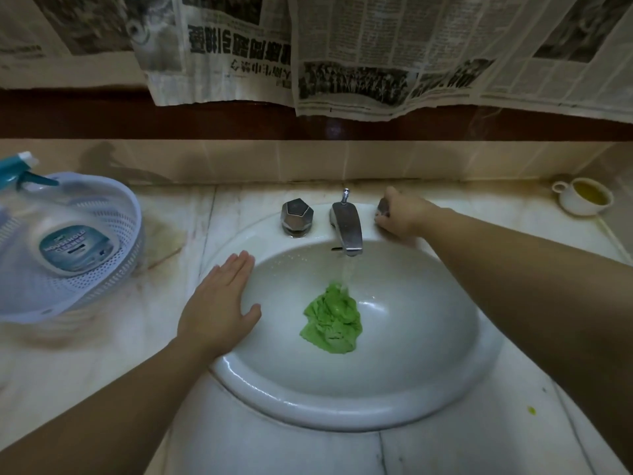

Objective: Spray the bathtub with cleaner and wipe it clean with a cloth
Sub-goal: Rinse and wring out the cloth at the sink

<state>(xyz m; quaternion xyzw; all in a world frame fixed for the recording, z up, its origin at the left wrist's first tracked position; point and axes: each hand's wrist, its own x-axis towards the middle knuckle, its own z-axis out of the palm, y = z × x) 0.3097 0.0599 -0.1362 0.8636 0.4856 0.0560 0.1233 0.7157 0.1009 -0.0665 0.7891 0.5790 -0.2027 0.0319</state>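
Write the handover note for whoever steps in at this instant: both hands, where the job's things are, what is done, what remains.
Left hand: open, flat on the basin rim.
Right hand: gripping the right tap knob; water runs from the spout.
Green cloth: crumpled in the basin under the stream, getting wet.
Cleaner spray bottle: lying in the white basket on the left counter.
Done: cloth is wet. Left: shut tap, wring cloth; whether spraying has happened cannot be told, wiping remains.

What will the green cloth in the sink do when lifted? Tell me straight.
The green cloth lies crumpled under running water from the tap, so it will probably hang limp and sag. Soaked, it is likely heavy for its size and will drip. It should not slide from a hand, though the wet sink under it looks slick.
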